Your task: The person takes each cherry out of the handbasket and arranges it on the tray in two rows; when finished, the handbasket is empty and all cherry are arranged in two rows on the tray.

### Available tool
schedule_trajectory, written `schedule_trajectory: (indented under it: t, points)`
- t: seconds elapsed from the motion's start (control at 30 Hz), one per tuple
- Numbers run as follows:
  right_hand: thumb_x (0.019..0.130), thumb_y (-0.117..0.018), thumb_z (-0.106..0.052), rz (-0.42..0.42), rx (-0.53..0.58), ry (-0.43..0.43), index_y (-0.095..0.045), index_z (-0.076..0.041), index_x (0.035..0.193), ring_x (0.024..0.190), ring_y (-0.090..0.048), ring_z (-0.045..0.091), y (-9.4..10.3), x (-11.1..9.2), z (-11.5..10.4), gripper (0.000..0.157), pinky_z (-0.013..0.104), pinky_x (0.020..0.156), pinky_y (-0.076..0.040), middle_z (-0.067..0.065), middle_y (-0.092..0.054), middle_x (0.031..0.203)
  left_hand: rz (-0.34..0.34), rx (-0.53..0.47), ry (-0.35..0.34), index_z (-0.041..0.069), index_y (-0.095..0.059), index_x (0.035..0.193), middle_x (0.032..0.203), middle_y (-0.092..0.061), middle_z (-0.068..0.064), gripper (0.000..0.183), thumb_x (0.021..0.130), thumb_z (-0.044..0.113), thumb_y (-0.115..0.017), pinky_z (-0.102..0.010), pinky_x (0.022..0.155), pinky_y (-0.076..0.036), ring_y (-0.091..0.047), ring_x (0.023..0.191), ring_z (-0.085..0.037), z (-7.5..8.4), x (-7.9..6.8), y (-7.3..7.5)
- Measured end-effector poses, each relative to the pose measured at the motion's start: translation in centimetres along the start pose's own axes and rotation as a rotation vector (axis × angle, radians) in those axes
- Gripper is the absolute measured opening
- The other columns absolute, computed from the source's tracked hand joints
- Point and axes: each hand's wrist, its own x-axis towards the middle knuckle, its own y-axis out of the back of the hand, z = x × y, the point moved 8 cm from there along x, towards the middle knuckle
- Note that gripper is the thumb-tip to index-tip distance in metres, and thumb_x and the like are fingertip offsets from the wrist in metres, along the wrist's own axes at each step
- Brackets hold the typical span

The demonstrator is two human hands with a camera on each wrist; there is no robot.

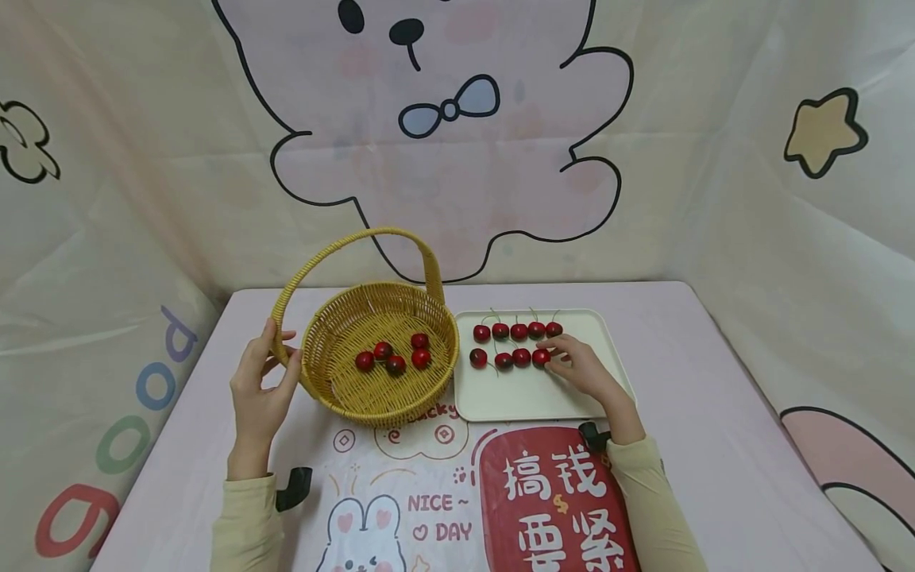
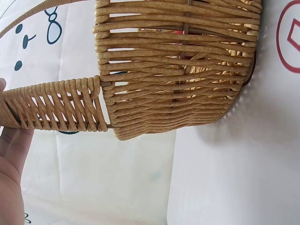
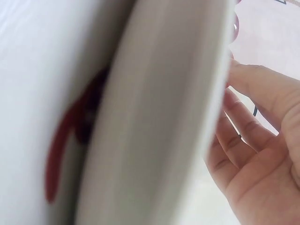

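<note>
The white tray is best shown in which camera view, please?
The head view, which shows nearly the whole tray from above. The right wrist view gives only its blurred side, close up; the left wrist view does not show it.

we stretch both arms forward, our left forearm (image 1: 247,520) and right forearm (image 1: 652,500) in sleeves, the wrists bare; our left hand (image 1: 261,405) rises above its wrist, thumb and fingers bent toward each other in a grip; our right hand (image 1: 584,369) angles inward to the left, its thumb and forefinger drawn together in a pinch
</note>
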Motion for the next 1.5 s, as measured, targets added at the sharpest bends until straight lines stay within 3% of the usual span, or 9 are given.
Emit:
schedule_trajectory:
  t: [0.7, 1.13, 1.5]
  points:
    - [0.083, -0.063, 0.002, 0.011, -0.003, -0.019, -0.059, 0.001, 0.117, 0.095, -0.061, 0.035, 0.5, -0.2, 0.1, 0.034, 0.047, 0.078, -0.053, 0.019, -0.060, 0.109, -0.009, 0.012, 0.007, -0.001, -0.044, 0.133, 0.096, -0.058, -0.027, 0.068, 0.071, -0.024, -0.060, -0.008, 0.082, -0.047, -0.057, 0.088, 0.002, 0.1, 0.0, 0.0]
    - [0.082, -0.063, 0.006, 0.034, 0.024, -0.017, -0.058, 0.004, 0.116, 0.092, -0.063, 0.035, 0.4, -0.2, 0.1, 0.034, 0.046, 0.081, -0.053, 0.022, -0.059, 0.109, -0.014, 0.022, 0.014, -0.001, -0.044, 0.134, 0.098, -0.059, -0.026, 0.070, 0.070, -0.024, -0.061, -0.008, 0.082, -0.047, -0.056, 0.087, 0.002, -1.0, -0.4, 0.0]
    - [0.084, -0.063, 0.002, 0.059, -0.002, 0.014, -0.058, 0.003, 0.116, 0.096, -0.061, 0.037, 1.5, -0.3, -1.5, 0.033, 0.049, 0.081, -0.052, 0.022, -0.059, 0.110, -0.015, 0.026, 0.007, -0.001, -0.044, 0.133, 0.097, -0.058, -0.027, 0.070, 0.070, -0.025, -0.060, -0.008, 0.082, -0.046, -0.056, 0.088, 0.003, 0.3, 0.1, 0.0]
